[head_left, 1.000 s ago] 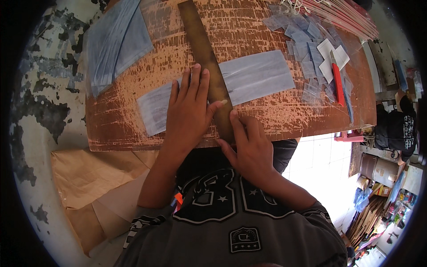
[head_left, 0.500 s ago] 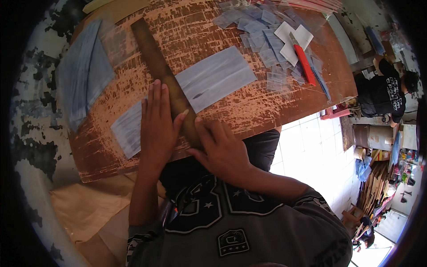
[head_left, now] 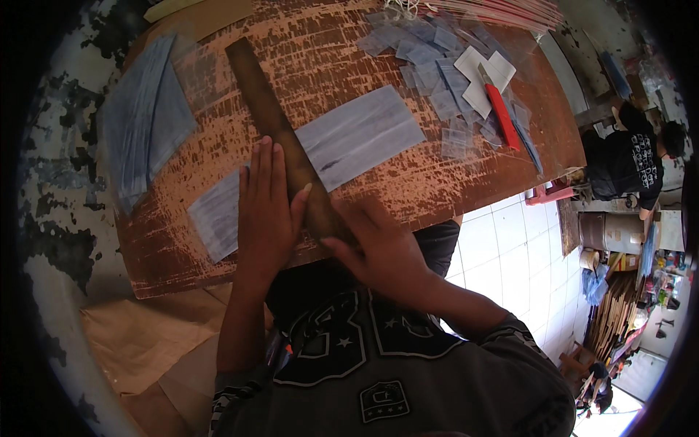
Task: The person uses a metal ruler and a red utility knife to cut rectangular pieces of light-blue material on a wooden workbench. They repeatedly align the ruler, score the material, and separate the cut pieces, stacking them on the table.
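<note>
A long flat brown strip like a ruler (head_left: 266, 109) lies slantwise across a bluish-grey plastic sheet (head_left: 364, 135), whose other part (head_left: 217, 218) shows to the left. My left hand (head_left: 266, 204) lies flat along the strip's left side, fingers stretched out, its thumb resting on the strip. At the near end, my right hand (head_left: 382, 240) has its fingers bent around the strip's right edge and its thumb by the end. Motion blurs those fingers a little, and their undersides are hidden.
On the scratched brown table (head_left: 313, 65), a stack of plastic sheets (head_left: 145, 116) lies left. Small clear pieces (head_left: 422, 51), white cards (head_left: 477, 80) and a red-handled knife (head_left: 502, 116) lie far right. A person in black (head_left: 633, 160) is beyond the table. Brown paper (head_left: 153, 335) is below left.
The view has shifted slightly, so the table appears a little further right and lower. My right hand has moved slightly along the strip's near end; my left hand keeps its place.
</note>
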The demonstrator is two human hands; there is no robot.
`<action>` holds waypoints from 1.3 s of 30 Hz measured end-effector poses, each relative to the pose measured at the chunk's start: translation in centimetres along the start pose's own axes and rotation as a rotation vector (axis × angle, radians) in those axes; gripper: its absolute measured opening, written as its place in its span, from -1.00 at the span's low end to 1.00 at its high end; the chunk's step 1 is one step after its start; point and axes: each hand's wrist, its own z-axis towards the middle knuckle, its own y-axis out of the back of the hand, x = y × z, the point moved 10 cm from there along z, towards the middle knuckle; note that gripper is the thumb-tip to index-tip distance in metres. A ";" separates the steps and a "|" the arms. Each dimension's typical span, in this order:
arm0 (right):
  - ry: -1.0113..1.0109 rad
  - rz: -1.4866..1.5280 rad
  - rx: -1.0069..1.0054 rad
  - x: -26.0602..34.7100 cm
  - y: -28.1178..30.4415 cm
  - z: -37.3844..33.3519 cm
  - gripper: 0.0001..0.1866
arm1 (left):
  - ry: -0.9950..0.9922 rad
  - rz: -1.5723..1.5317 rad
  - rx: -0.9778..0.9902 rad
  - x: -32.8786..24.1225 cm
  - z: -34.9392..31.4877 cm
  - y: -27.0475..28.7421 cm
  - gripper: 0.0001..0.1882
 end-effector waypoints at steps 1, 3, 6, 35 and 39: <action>0.019 0.009 -0.032 -0.5 0.5 0.2 -0.42 | 0.001 0.000 0.002 0.0 0.0 0.0 -0.21; 0.050 -0.038 -0.118 -1.3 2.3 1.1 -0.48 | 0.005 0.001 0.003 -0.1 0.1 0.1 -0.22; 0.085 -0.181 -0.237 -2.9 4.6 2.4 -0.50 | 0.003 0.014 -0.003 0.0 0.0 0.0 -0.22; 0.238 -0.294 -0.309 -4.8 5.4 4.1 -0.60 | 0.010 0.029 -0.032 -0.4 -0.1 0.5 -0.26; 0.105 -0.162 -0.484 -6.7 7.8 4.1 -0.55 | -0.001 0.044 -0.043 -0.3 -0.2 0.3 -0.27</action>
